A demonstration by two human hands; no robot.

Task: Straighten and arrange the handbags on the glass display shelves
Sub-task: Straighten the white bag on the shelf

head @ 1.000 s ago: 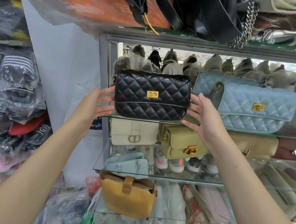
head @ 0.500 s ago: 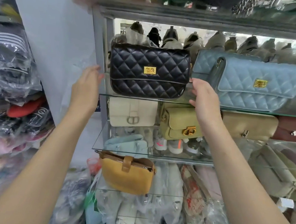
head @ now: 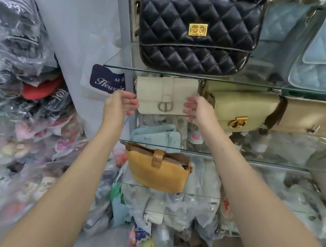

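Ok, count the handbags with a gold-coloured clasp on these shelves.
2. The black quilted leather handbag stands on the upper glass shelf; the olive-green leather handbag stands one shelf down, just right of the right hand. More may be hidden beyond the frame.

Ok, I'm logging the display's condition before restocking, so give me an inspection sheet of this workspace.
Surface: glass shelves, stacked in tiers, all carrying bags.
Job's things: black quilted bag upright on the upper shelf; cream bag below it, beside an olive bag; mustard bag tilted on a lower shelf.
Clutter: plastic-wrapped goods piled left and on the floor.
Grippers: left hand and right hand open at the cream bag's two ends.
Cables: nothing seen.
Surroundings: blue quilted bag at right; pale wall at left.
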